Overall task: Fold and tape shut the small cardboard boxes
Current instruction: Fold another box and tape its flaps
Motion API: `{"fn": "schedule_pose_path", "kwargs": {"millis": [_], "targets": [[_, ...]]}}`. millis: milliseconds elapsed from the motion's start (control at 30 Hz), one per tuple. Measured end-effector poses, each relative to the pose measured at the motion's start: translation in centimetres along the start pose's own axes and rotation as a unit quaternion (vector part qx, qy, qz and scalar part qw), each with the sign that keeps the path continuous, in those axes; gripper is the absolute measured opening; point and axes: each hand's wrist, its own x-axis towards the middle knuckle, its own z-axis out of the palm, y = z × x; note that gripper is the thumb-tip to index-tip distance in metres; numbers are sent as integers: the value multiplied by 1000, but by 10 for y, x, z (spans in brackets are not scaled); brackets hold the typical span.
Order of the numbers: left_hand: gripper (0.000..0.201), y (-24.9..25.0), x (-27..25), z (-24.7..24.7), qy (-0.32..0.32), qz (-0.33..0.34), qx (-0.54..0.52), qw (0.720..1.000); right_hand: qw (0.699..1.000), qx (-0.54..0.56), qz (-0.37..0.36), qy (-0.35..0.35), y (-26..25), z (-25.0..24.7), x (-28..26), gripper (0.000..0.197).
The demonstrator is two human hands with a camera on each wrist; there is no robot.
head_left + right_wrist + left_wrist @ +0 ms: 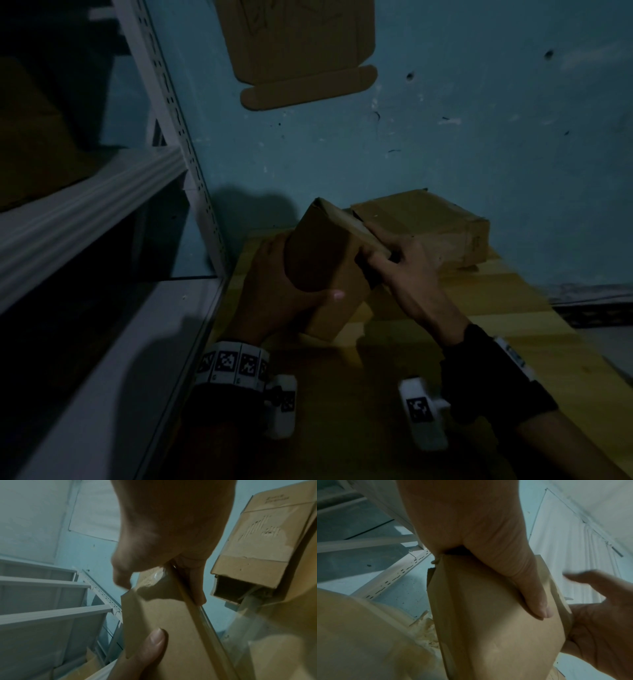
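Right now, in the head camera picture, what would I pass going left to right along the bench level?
Metal shelving → left hand → small cardboard box it grips → right hand on the box's edge → larger taped box against the blue wall.

I'm looking at a dim storeroom or packing corner: slotted metal shelving [102,192] is standing by a scuffed blue wall [479,120], with flattened cardboard [301,51] leaning there.

Dim, murky, blurred wrist views

Head downward; wrists close, upward.
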Motion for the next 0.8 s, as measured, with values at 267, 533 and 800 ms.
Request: {"fn": "schedule_pose_path", "kwargs": {"millis": [267,533,800], "targets": [[119,7,-2,-2,7,8,-20,1000,1000,-12,-9,3,-3,-2,2,69],[115,1,-2,-9,-1,2,-24,1000,995,-62,-14,-76,1,-14,4,65],[107,2,-4,-10,4,9,-31,999,993,-58,11,-100,6,-20,5,58]]}}
